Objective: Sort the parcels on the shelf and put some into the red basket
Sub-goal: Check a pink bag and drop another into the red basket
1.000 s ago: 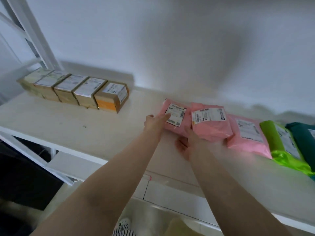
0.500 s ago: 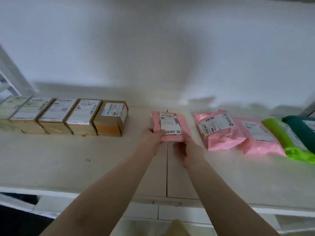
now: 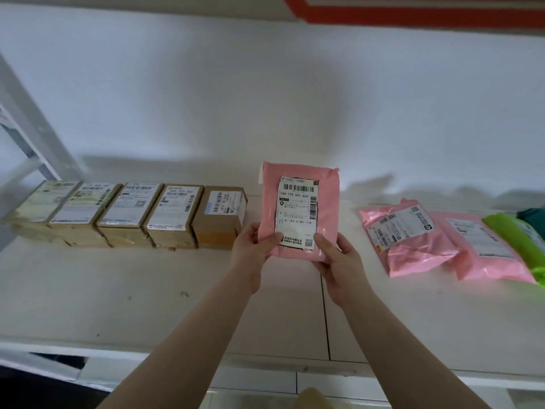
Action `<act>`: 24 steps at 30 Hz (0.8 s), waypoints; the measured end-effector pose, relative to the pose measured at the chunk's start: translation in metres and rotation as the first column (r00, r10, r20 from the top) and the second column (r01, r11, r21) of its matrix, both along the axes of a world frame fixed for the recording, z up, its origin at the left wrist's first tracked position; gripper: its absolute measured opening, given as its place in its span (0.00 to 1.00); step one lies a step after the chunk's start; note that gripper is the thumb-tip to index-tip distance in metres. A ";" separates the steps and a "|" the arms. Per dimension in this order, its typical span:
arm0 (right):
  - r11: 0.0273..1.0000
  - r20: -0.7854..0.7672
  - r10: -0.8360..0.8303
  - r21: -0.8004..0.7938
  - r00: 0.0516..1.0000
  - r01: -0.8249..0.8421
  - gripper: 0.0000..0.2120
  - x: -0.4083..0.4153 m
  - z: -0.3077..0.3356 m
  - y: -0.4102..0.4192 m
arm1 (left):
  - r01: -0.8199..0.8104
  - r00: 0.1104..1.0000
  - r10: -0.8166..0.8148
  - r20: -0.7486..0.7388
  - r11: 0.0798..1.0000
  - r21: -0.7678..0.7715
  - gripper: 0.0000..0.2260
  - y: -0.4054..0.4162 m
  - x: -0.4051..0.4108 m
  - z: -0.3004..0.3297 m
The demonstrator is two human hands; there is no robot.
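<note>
We hold one pink parcel [image 3: 299, 211] upright above the shelf [image 3: 118, 290], its printed label [image 3: 297, 212] turned to face us; this pose most likely serves to read the address or code before we decide where the parcel goes. Our left hand [image 3: 250, 249] grips the lower left corner, thumb laid on the front, and our right hand [image 3: 339, 258] grips the lower right corner in the same way, so the label's upper part with its barcode stays uncovered. Both hands are thus closed on the parcel, which is lifted clear of the shelf.

To the left, five brown boxes [image 3: 124, 214] stand in a tight row against the wall, side touching side, labels up. To the right, two more pink parcels [image 3: 442, 240] lie flat and overlap, with a green parcel [image 3: 519, 237] just beside them and a dark green one [image 3: 533, 215] at the frame's edge. This grouping by kind suggests sorting is under way. The red basket is not in view; a red band [image 3: 413, 10] crosses the top edge, and we cannot tell what it belongs to.
</note>
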State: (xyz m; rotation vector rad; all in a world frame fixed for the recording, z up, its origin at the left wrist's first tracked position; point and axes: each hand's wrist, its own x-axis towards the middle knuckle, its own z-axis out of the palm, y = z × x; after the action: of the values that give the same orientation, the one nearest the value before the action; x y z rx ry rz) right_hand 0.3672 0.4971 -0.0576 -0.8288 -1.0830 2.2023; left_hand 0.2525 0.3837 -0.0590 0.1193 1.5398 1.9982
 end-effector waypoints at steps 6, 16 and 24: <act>0.998 -0.026 0.009 0.060 1.000 -0.008 0.14 -0.004 -0.001 -0.006 | 0.021 1.000 -0.021 0.001 0.995 0.093 0.13 -0.009 -0.002 0.000; 0.998 -0.016 -0.030 0.059 0.999 0.030 0.12 -0.011 0.000 -0.011 | -0.058 0.998 0.057 0.015 0.995 0.080 0.11 -0.008 -0.001 0.000; 0.997 0.105 -0.068 -0.033 0.992 0.072 0.11 -0.023 -0.016 -0.006 | 0.061 0.948 -0.021 0.318 0.991 -0.117 0.17 -0.009 0.009 -0.010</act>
State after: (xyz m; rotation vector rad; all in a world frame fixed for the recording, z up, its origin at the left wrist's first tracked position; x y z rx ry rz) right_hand 0.3444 0.4913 -0.0740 -0.9930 -1.0480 2.1470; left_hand 0.2612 0.3751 -0.0691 -0.2097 1.4353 1.7808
